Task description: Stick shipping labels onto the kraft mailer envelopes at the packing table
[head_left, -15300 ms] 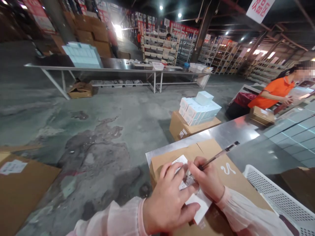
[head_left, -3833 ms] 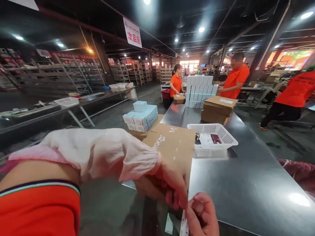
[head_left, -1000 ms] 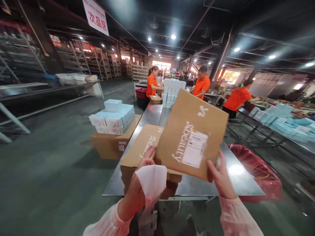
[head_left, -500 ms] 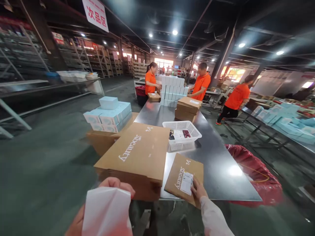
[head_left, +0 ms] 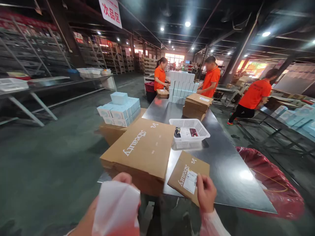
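Note:
My left hand [head_left: 123,179] is closed round a white paper sheet [head_left: 115,209], low and left of centre, in front of a stack of large brown cardboard [head_left: 145,147]. A smaller brown cardboard piece [head_left: 180,164] with a white label [head_left: 190,181] lies at the near edge of the metal table [head_left: 221,170]. Over its right side is my right hand [head_left: 206,191], thumb and fingers closed at the label's right edge. Whether the fingertips grip the label is too small to tell.
Beyond the label is a white basket [head_left: 189,131] with cards. Light blue boxes [head_left: 120,108] are at the left, a red-lined bin [head_left: 278,183] at the right. Persons in orange shirts [head_left: 211,80] are near white boxes [head_left: 182,87] and farther right.
The right hand has gone from fingers spread on the label to fingers drawn together at its edge. The left hand still holds the paper. The view has shifted left.

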A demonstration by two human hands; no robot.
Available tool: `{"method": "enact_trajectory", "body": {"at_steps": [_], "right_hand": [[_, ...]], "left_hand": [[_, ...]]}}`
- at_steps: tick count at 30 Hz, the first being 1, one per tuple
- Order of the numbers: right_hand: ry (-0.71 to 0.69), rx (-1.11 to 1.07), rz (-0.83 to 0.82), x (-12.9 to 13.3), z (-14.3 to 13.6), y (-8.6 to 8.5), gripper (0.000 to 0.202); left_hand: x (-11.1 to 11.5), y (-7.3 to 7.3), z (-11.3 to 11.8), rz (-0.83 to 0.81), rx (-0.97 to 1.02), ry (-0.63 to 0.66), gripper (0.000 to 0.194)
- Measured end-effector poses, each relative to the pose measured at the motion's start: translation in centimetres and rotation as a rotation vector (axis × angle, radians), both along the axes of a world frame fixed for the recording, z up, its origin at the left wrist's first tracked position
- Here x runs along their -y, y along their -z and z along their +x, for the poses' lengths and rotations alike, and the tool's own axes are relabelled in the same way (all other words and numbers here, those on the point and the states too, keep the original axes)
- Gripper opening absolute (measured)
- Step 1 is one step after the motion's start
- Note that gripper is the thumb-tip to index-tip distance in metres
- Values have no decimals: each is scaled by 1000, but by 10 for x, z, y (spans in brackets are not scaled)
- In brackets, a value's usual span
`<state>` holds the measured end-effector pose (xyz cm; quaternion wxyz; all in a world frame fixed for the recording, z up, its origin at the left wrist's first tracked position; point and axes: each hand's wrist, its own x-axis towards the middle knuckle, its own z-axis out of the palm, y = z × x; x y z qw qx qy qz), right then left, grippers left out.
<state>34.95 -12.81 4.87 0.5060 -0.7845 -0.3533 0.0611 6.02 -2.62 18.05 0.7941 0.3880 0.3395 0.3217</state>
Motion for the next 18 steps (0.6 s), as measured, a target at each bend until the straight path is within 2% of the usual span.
{"method": "enact_trajectory", "body": {"at_steps": [1,2,3,5,6,8,10,11,12,13,15,16,18], "right_hand": [[-173,-60,156,7,-31,-18,40],[-374,-123,243,12,-62,-36,43],[-561,-185,238,15,-90,-51,53],[-821,-308,142,14,-132,-74,55],[-879,-370,94,10,-144,-81,47],[-886,-524,61,-2,-156,-88,34],[-838,-678,75,-13,-157,-88,34],[-816,-733,81,-17,-158,-88,34],[-800,-766,88,-20,-159,-87,33],[-782,-766,105,-22,-161,-86,32],[-733,-694,162,-26,-167,-86,29],[-698,-632,189,-29,-170,-86,28],[-596,-432,242,-34,-173,-89,26]], "left_hand": [[2,-9,8,-97,57,51,34],[1,-17,15,-164,110,111,35],[-3,-23,21,-153,129,130,36],[-18,-27,25,16,75,68,32],[-29,-25,21,124,23,6,27],[-51,-18,4,420,-110,-202,23],[-64,-10,-20,796,-227,-387,33],[-65,-6,-31,984,-269,-389,38],[-62,-2,-41,1129,-283,-314,43],[-57,2,-47,1198,-262,-189,46],[-42,12,-51,1146,-214,30,44],[-35,18,-49,1055,-203,71,39],[-25,30,-42,845,-172,58,30]]}}
